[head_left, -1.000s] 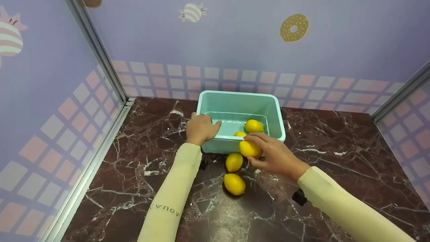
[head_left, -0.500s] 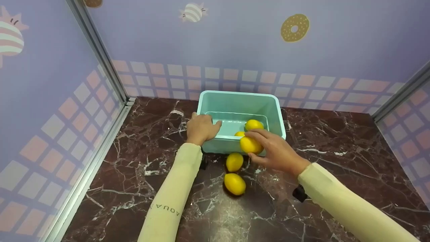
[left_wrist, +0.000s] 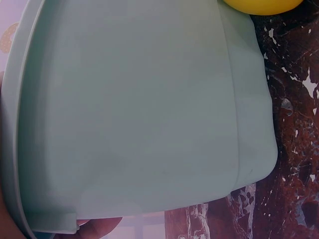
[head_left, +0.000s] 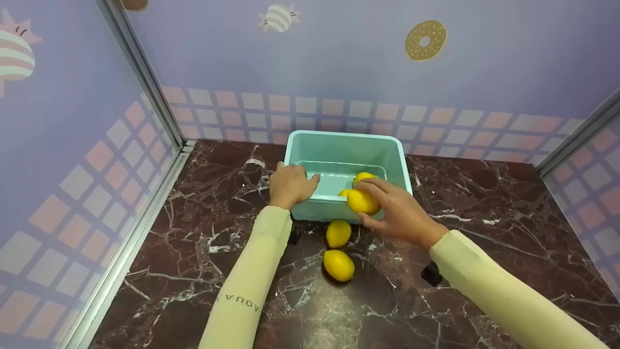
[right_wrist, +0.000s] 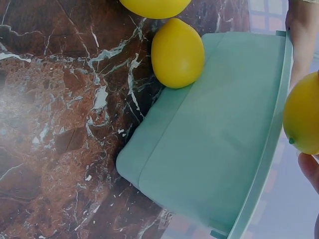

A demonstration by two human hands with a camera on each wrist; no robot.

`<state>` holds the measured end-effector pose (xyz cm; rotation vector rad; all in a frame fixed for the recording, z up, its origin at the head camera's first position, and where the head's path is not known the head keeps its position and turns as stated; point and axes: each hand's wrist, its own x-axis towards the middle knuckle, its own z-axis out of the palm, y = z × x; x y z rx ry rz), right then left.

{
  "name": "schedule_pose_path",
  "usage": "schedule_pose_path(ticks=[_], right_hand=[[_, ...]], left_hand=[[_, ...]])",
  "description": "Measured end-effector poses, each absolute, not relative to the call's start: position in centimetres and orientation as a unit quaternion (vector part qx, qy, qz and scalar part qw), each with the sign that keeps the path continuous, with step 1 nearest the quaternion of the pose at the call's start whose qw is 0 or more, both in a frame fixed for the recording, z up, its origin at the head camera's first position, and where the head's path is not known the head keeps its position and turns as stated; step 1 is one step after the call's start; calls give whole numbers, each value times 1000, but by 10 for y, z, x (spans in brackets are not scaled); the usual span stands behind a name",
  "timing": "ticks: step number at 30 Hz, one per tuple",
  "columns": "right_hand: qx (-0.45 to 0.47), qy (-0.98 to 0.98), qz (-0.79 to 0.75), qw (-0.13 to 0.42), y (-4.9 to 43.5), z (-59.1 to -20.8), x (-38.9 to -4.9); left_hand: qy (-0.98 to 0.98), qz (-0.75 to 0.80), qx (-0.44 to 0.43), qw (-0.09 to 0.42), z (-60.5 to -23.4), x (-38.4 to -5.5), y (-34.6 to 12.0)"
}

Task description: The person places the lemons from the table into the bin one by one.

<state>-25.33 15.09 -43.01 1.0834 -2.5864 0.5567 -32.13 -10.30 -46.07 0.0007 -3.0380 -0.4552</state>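
Note:
A pale green plastic bin [head_left: 349,140] stands near the back wall, with two lemons inside: one yellow lemon [head_left: 364,178] toward the right, another mostly hidden behind the front rim. My left hand [head_left: 289,185] holds the bin at its front left corner, fingers over the rim and thumb sticking out inward. Between fingers and thumb, my right hand [head_left: 399,215] grips a lemon [head_left: 362,201] at the height of the front rim. The right wrist view shows this held lemon [right_wrist: 304,114] just beyond the rim, its green tip facing down.
Two more lemons lie on the dark marbled tabletop [head_left: 218,291]: one lemon [head_left: 338,233] close against the bin's front, the other lemon [head_left: 339,265] nearer me. A patterned purple wall [head_left: 339,63] rises behind the bin, with a side panel [head_left: 72,145] on the left.
My right hand has moved the gripped lemon slightly up and forward, from in front of the bin toward its front rim. The left hand and the bin have stayed put.

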Motion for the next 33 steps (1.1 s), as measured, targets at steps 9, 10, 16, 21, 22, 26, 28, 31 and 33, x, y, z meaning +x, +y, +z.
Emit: schedule_pose_path(ticks=[9, 10, 16, 21, 22, 26, 28, 31, 33], right_hand=[[373, -894, 196, 150, 149, -429, -257], [373, -895, 195, 151, 148, -429, -257], [370, -895, 194, 153, 146, -428, -261], [370, -895, 194, 157, 145, -429, -264], [370, -895, 193, 158, 144, -429, -264], [369, -895, 196, 155, 143, -429, -266], [366, -897, 196, 153, 143, -428, -266], [362, -899, 195, 151, 142, -428, -267], [359, -901, 194, 149, 141, -428, -268]], left_hand=[[-988, -149, -1, 37, -461, -321, -103], [-988, -149, -1, 37, -461, -321, -103], [-987, -152, -1, 44, -461, -322, -103], [-988, -146, -2, 45, -461, -322, -103], [-988, -146, -2, 44, -461, -322, -103], [-988, -147, -3, 40, -461, -322, -103], [-988, -146, -3, 39, -462, -322, -103], [-988, -147, -3, 43, -462, -323, -103], [-988, -147, -3, 43, -462, -323, -103]])
